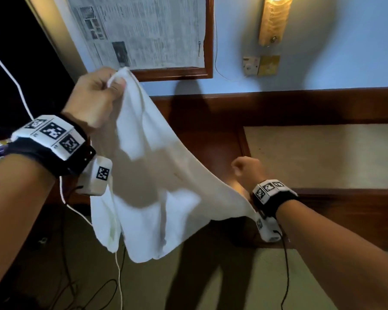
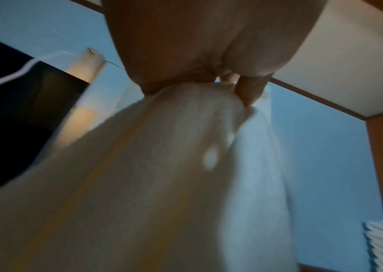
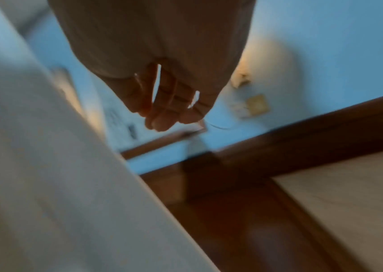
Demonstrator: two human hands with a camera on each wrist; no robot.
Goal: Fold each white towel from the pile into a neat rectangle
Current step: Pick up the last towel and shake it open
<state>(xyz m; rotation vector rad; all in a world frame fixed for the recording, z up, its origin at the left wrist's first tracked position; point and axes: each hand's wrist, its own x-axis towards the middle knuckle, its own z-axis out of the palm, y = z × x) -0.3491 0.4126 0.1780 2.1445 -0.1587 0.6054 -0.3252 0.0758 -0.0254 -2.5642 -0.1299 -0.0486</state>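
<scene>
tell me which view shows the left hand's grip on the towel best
The head view: the left hand pinches a corner of the white towel, which hangs spread below. The left wrist view shows the fingertips on bunched cloth, blurred. The right wrist view shows only the towel's edge.

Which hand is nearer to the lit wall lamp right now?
Right. The right hand is low, below the wall lamp; the left hand, gripping the white towel, is farther to the left.

No text can be read. The newspaper sheet (image 1: 141, 30) in the wooden frame (image 1: 208, 41) on the wall carries print too small and blurred to make out. The wrist bands (image 1: 54, 135) bear only black-and-white square marker patterns.
</scene>
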